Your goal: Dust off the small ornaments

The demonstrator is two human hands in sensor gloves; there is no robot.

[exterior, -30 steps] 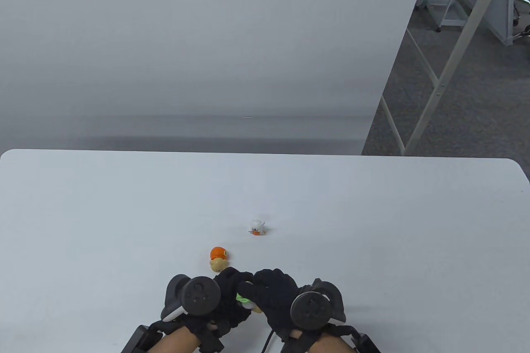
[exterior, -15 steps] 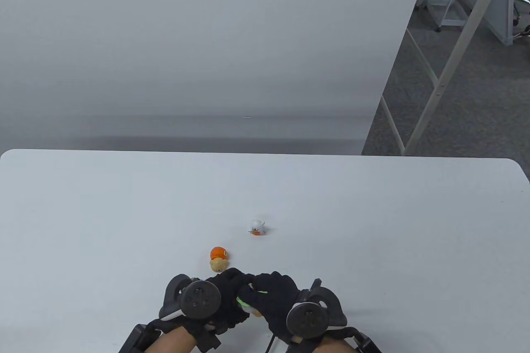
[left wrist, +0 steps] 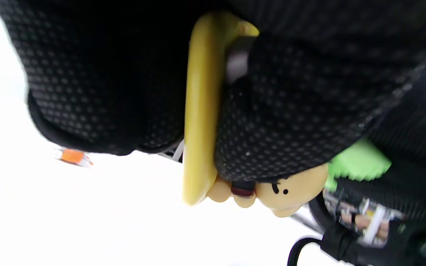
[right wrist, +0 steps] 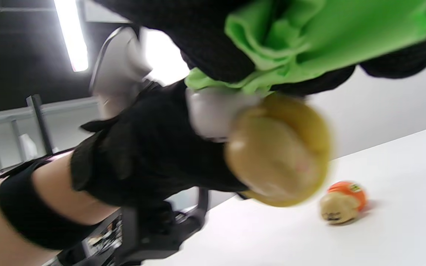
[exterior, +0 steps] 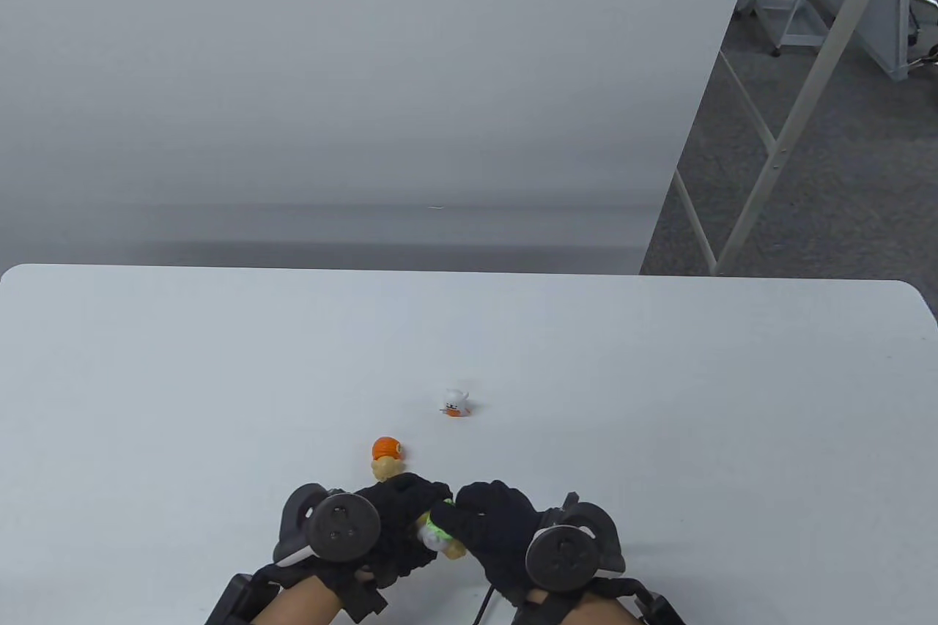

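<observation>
My left hand (exterior: 399,519) grips a small tan and yellow figurine (exterior: 443,544) near the table's front edge; it shows close up in the left wrist view (left wrist: 202,111) and blurred in the right wrist view (right wrist: 279,151). My right hand (exterior: 491,519) holds a bunched green cloth (exterior: 437,524) against the figurine; the cloth fills the top of the right wrist view (right wrist: 309,40). An orange-capped figurine (exterior: 386,456) lies on its side just beyond my left hand. A white figurine with an orange base (exterior: 455,401) stands farther back.
The white table (exterior: 659,398) stretches wide on all sides of the ornaments. A grey partition wall (exterior: 366,105) stands behind its far edge. White metal frames (exterior: 777,141) stand on the carpet at the right.
My right hand has drawn slightly right and back while the cloth rubs the held figurine. My left hand has turned the figurine a little. The two ornaments on the table have not moved.
</observation>
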